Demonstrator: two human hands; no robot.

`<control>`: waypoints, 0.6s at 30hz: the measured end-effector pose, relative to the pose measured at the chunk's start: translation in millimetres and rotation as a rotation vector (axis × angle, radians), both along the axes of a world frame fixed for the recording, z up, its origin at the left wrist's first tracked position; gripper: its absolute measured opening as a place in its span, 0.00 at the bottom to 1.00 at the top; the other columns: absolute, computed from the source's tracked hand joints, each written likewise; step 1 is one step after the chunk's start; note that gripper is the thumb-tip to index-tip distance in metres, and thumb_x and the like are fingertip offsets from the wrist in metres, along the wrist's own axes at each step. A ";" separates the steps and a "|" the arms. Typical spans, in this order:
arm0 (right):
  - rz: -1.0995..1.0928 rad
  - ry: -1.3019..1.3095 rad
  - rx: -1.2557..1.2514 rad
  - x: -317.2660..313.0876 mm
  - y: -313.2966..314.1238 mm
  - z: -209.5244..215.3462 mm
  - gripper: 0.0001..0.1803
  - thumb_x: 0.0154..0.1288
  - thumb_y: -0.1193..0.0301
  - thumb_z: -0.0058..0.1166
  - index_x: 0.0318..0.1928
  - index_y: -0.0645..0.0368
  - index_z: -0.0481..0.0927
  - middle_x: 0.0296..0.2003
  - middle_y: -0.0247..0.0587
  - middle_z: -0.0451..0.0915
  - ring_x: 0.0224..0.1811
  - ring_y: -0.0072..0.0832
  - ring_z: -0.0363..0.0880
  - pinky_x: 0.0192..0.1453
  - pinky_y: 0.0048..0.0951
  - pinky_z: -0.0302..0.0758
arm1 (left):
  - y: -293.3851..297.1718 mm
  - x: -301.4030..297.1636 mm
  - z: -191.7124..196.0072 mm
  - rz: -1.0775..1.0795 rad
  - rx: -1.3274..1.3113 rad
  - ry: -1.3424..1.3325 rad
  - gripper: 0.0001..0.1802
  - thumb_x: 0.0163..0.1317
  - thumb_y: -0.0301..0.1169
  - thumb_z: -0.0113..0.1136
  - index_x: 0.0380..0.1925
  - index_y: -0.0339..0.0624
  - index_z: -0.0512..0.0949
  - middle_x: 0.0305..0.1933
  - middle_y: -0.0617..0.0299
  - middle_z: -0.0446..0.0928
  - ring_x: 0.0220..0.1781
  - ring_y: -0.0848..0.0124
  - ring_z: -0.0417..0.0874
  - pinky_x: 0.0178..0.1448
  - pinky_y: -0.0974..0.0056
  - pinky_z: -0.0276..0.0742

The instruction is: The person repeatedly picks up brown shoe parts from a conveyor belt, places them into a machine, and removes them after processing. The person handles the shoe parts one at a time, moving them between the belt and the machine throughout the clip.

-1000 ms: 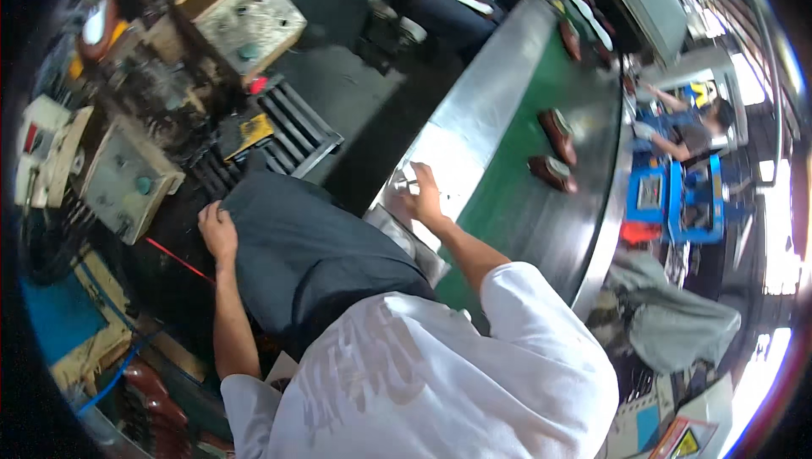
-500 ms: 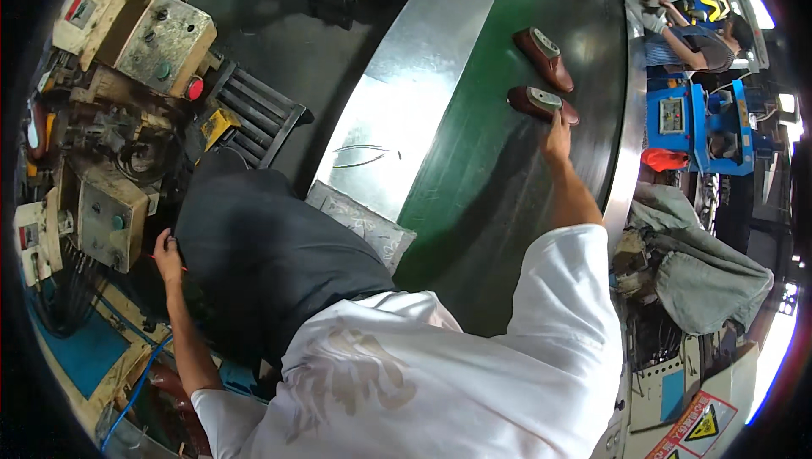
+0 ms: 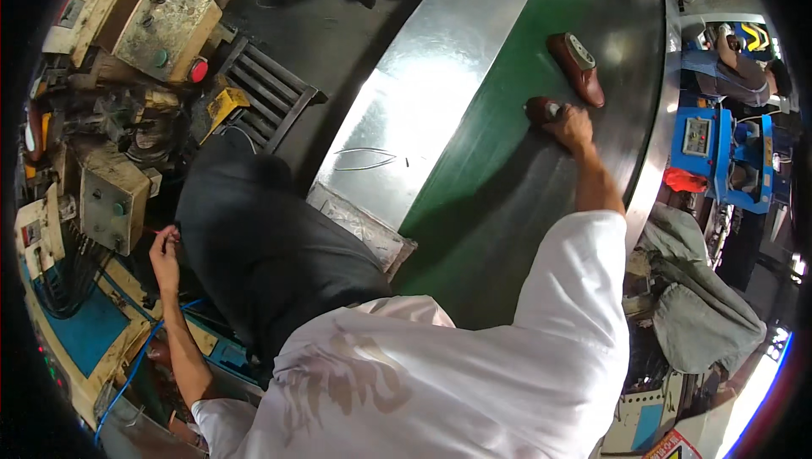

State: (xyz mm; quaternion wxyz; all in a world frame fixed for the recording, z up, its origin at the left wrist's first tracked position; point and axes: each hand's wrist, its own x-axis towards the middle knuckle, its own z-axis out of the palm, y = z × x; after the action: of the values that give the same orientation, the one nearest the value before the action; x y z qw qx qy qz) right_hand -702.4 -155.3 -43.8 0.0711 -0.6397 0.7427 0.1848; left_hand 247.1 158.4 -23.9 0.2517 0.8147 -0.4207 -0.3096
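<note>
On the green conveyor belt [image 3: 461,180], my right hand [image 3: 573,127] is closed around a brown leather shoe [image 3: 537,109], with the palm and fingers over its near part. Just beyond it lies another brown leather shoe [image 3: 578,70], untouched, with a pale grey-green top face showing. My left hand [image 3: 166,256] is beside my dark-clad leg, close to a beige control box [image 3: 110,205]. Its fingers are pinched together on a thin red stick-like thing [image 3: 152,230], mostly hidden by the fingers.
A bright metal ledge [image 3: 423,70] with a thin loop of cord [image 3: 365,157] runs along the belt. Worn machinery with a red button [image 3: 198,71] stands left, near a black slatted rack [image 3: 269,95]. Across the belt are a blue machine [image 3: 700,142], grey cloth [image 3: 702,324] and another person [image 3: 736,70].
My right hand has gone from touching the nearer shoe's end with the fingers to wrapping over it, and the shoe has turned. My left hand has risen slightly. The whole view has shifted a little.
</note>
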 end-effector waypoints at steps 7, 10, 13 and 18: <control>-0.464 -0.708 -0.447 122.5 172.8 -15.9 0.51 0.59 0.54 0.79 0.75 0.66 0.67 0.65 0.62 0.79 0.68 0.52 0.80 0.72 0.44 0.75 | -92.6 -113.0 26.3 -0.205 -0.218 0.127 0.14 0.80 0.23 0.55 0.58 0.30 0.83 0.55 0.54 0.86 0.60 0.65 0.87 0.68 0.62 0.79; -0.671 -0.643 -0.531 156.7 221.8 -42.9 0.49 0.60 0.53 0.79 0.73 0.67 0.69 0.60 0.58 0.83 0.63 0.49 0.83 0.69 0.45 0.77 | -117.9 -162.2 29.4 -0.313 -0.234 0.225 0.12 0.79 0.20 0.54 0.56 0.29 0.83 0.55 0.54 0.85 0.58 0.67 0.86 0.67 0.64 0.79; -0.780 -0.917 -0.424 148.1 231.4 -48.6 0.46 0.63 0.49 0.76 0.71 0.64 0.72 0.59 0.54 0.84 0.59 0.47 0.84 0.65 0.45 0.79 | -140.3 -216.7 38.6 -0.441 -0.277 0.382 0.13 0.81 0.23 0.55 0.58 0.30 0.82 0.55 0.54 0.85 0.59 0.67 0.87 0.66 0.66 0.79; -1.051 -1.794 0.053 255.2 199.3 10.1 0.45 0.68 0.39 0.64 0.71 0.62 0.74 0.61 0.53 0.82 0.57 0.45 0.84 0.65 0.48 0.81 | -163.5 -261.3 65.3 -0.456 -0.341 0.680 0.22 0.80 0.24 0.55 0.71 0.32 0.75 0.63 0.48 0.84 0.64 0.64 0.87 0.70 0.62 0.79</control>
State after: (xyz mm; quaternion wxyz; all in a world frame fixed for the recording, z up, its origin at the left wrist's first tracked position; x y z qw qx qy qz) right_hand -447.2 44.0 -33.7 0.6829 -0.1360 0.5980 -0.3970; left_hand -14.1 -5.1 41.4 0.4319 0.4999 -0.5278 -0.5338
